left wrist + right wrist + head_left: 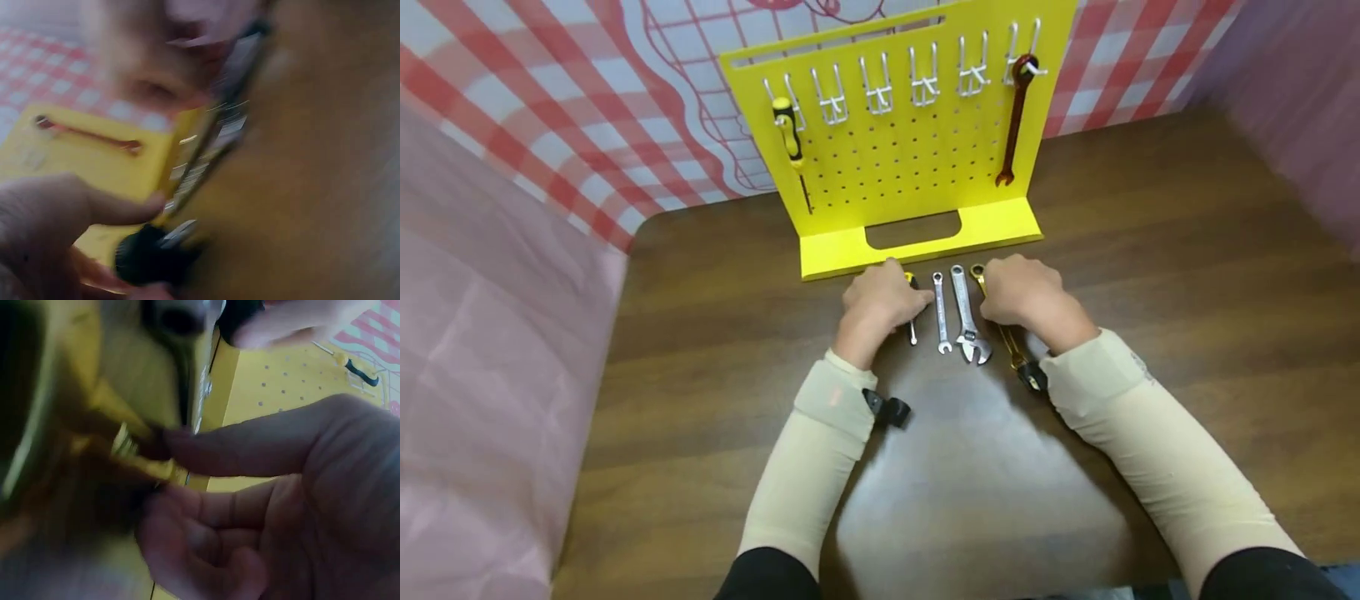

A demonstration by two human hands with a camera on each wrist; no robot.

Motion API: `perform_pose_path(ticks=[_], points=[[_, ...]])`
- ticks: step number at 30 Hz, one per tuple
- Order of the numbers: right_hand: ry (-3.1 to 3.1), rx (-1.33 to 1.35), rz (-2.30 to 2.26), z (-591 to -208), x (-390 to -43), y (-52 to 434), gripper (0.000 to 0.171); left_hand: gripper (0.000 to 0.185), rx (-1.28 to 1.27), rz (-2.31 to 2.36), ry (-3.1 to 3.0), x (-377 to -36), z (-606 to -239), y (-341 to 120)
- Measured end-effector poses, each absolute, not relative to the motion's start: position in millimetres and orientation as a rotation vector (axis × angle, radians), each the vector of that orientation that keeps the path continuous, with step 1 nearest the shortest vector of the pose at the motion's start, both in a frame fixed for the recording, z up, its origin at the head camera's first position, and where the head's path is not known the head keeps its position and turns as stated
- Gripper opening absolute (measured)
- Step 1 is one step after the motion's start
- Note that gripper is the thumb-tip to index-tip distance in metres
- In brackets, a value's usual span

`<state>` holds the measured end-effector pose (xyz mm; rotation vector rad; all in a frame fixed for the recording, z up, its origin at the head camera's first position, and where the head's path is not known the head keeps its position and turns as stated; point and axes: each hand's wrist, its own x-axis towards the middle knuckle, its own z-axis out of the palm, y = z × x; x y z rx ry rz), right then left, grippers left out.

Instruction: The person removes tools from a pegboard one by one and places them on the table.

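My left hand (880, 298) pinches a small screwdriver (913, 330) lying on the table; its tip and a bit of yellow-black handle show past the fingers. The left wrist view gives its dark handle (147, 256) between thumb and fingers, blurred. With thumb and fingertips my right hand (1022, 292) grips a gold-coloured wrench (1011, 343), whose middle the hand covers in the head view. In the right wrist view the gold wrench (125, 447) is blurred. Between the hands lie a small silver combination wrench (942, 312) and a silver adjustable wrench (964, 307).
Behind the tools stands a yellow pegboard (895, 158) with a row of white hooks. A yellow-black screwdriver (789, 137) hangs at its left, a red-brown wrench (1016, 121) at its right. Red-and-white checked cloth (572, 108) covers the wall. Wooden table (700, 375) lies beneath.
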<state>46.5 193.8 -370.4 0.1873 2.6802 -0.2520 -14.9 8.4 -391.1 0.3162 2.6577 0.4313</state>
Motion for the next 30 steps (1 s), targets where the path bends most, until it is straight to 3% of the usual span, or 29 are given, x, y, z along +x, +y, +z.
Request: perform_pose_path(ticks=[3, 9, 13, 20, 30], points=[[2.655, 0.189, -0.294, -382, 44, 199, 0.014, 0.039, 0.387, 0.573, 2.748, -16, -400, 19], [2.640, -0.063, -0.660, -398, 31, 226, 0.024, 0.048, 0.350, 1.512, 2.713, -36, -364, 15], [2.600, -0.131, -1.257, -384, 24, 234, 0.020, 0.051, 0.327, 2.041, 2.685, -44, -343, 12], [2.507, -0.174, -2.493, -337, 8, 225, 0.019, 0.052, 0.287, 2.276, 2.783, -48, -342, 15], [2.397, 0.057, -2.516, -334, -28, 224, 0.022, 0.055, 0.227, 2.424, 2.766, -58, -339, 8]])
